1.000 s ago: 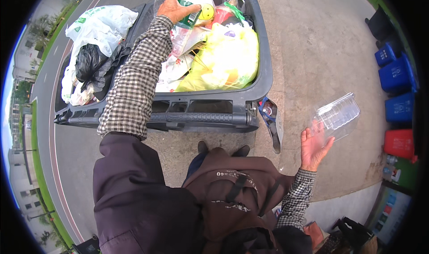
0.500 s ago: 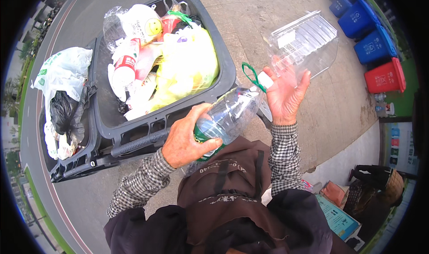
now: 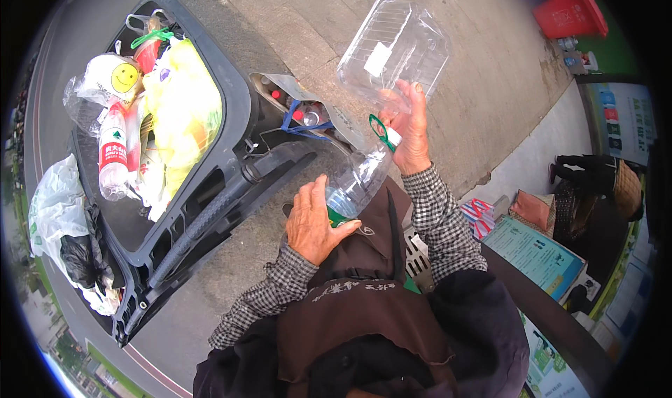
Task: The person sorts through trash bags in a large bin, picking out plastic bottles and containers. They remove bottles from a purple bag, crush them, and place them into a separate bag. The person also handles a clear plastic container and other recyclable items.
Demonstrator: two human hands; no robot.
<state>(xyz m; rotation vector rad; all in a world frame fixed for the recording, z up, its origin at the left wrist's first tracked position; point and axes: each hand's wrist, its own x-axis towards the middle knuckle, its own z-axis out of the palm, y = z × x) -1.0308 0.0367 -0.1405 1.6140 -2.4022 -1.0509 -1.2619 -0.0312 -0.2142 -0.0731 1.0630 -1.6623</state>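
Note:
My left hand (image 3: 308, 223) is wrapped around the lower part of a large clear plastic bottle (image 3: 367, 177) with a green label, tilted so its neck points up and right. A green loop (image 3: 377, 126) and a white piece (image 3: 394, 139) sit by the neck, against the palm of my right hand (image 3: 411, 132). Raised above the ground, that hand grips the edge of a clear ribbed plastic tray (image 3: 416, 37) with a white sticker. Its fingers show partly through the plastic.
A dark wheeled bin (image 3: 234, 97) filled with bagged rubbish and a red-labelled bottle (image 3: 114, 149) stands at left. Next to it, an open bag (image 3: 343, 121) holds red-capped bottles. A second bin with white and black bags (image 3: 56, 202) is farther left. A red bin (image 3: 570, 11) stands far right.
The view has turned, so the bins lie farther left and the open bag shows. Both hands keep their hold; the tray is now up and left in the picture.

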